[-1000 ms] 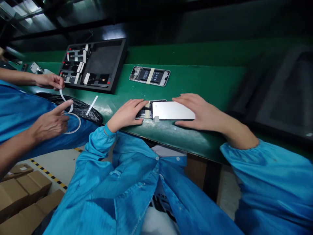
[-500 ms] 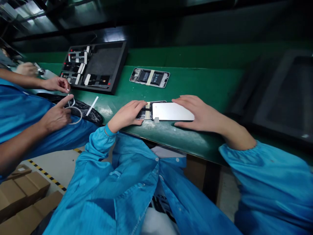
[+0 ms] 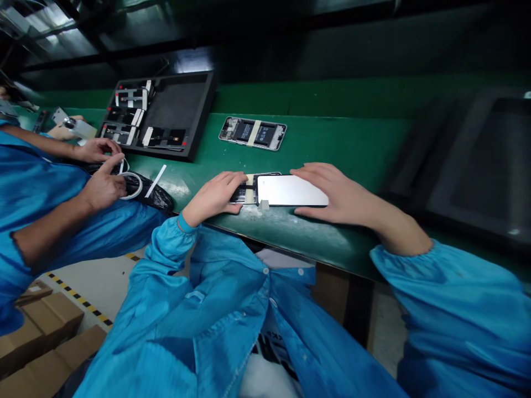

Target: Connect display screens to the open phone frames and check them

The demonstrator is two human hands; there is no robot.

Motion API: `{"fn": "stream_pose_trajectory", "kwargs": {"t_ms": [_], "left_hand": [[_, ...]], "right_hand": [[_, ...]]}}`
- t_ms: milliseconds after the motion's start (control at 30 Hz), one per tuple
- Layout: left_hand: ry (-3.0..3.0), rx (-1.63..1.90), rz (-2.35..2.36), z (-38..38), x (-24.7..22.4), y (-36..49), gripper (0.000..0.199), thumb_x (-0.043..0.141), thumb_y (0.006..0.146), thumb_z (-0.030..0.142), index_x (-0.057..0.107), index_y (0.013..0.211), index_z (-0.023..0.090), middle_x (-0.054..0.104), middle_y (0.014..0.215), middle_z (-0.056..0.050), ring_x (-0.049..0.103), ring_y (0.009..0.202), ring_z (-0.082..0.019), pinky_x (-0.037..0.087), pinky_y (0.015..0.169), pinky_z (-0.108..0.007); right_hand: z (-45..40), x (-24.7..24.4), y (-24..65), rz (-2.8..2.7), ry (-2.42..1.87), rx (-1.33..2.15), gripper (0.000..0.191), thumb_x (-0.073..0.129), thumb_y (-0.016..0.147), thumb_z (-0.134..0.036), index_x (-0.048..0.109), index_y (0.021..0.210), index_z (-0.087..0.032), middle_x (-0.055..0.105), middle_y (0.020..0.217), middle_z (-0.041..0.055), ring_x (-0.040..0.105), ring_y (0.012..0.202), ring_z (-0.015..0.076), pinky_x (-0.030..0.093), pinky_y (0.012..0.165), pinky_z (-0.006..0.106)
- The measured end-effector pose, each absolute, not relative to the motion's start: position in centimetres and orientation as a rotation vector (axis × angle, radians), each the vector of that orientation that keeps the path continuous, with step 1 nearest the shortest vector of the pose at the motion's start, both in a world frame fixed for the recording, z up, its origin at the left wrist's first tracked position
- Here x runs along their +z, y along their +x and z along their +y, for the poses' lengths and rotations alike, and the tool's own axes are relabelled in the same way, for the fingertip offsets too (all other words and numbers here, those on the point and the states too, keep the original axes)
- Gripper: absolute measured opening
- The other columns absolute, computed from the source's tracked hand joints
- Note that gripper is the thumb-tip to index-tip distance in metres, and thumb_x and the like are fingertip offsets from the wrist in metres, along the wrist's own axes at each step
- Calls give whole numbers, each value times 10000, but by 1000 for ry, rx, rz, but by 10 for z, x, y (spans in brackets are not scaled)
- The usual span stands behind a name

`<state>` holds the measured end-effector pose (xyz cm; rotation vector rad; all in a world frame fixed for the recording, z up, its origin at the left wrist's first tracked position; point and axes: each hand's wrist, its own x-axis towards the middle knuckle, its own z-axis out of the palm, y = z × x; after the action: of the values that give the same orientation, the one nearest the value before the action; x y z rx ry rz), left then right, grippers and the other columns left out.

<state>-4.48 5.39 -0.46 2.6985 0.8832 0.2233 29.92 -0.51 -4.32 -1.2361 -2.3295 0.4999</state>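
On the green bench, an opened phone body with a cream tape strip lies near the front edge. My left hand grips its left end between thumb and fingers. A panel with a bright white face overlaps the body's right part, and my right hand holds that panel by its right end, thumb below and fingers above. A small grey tab sticks out at the panel's lower left corner. Farther back lies a second opened phone with a battery and tape strip, untouched.
A black foam tray with several parts stands at the back left. Left of me, a co-worker's hands hold a white tape roll above a black plastic bag. A white strip lies nearby. Dark trays stand right.
My hands and the phone parts look almost unchanged. At the left, the co-worker's lower hand has moved to the right and up with the tape roll.
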Motion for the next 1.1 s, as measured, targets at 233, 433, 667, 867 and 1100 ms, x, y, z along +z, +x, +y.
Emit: {"fn": "stream_pose_trajectory", "kwargs": {"t_ms": [233,433,667,867,1100], "left_hand": [[2688,205,877,54,-4,-44,674,801,831,197,513,1437,143,594,1511,-209,568,1408,-360,508,1156,-506],[2679,214,867,53,-2,-43,665,820,835,198,522,1427,139,584,1521,-216,570,1403,-361,495,1177,-513],[2500,230,829,62,-1,-59,433,791,922,346,597,1279,196,536,1578,-205,508,1492,-341,444,1226,-544],[2398,127,784,92,5,-69,325,800,912,330,656,1167,188,579,1526,-180,515,1455,-342,424,1217,-510],[2420,-40,763,102,4,-48,238,850,832,245,711,1011,174,563,1454,-144,500,1379,-318,389,1191,-432]], "right_hand": [[-5,-42,299,-2317,-1242,515,913,629,903,-775,481,1612,-218,579,1514,194,495,1428,483,454,1170,682],[-7,-40,297,-2314,-1251,502,881,607,929,-757,466,1617,-226,558,1519,195,503,1423,469,470,1147,684],[-5,-40,297,-2360,-1227,490,896,610,920,-771,467,1612,-221,572,1500,191,506,1419,462,471,1148,678],[-3,-42,297,-2329,-1215,469,807,614,944,-719,521,1566,-214,604,1467,186,520,1407,455,472,1148,664],[-3,-40,295,-2346,-1199,486,650,645,939,-643,624,1435,-224,664,1349,171,635,1235,412,548,1053,608]]}}
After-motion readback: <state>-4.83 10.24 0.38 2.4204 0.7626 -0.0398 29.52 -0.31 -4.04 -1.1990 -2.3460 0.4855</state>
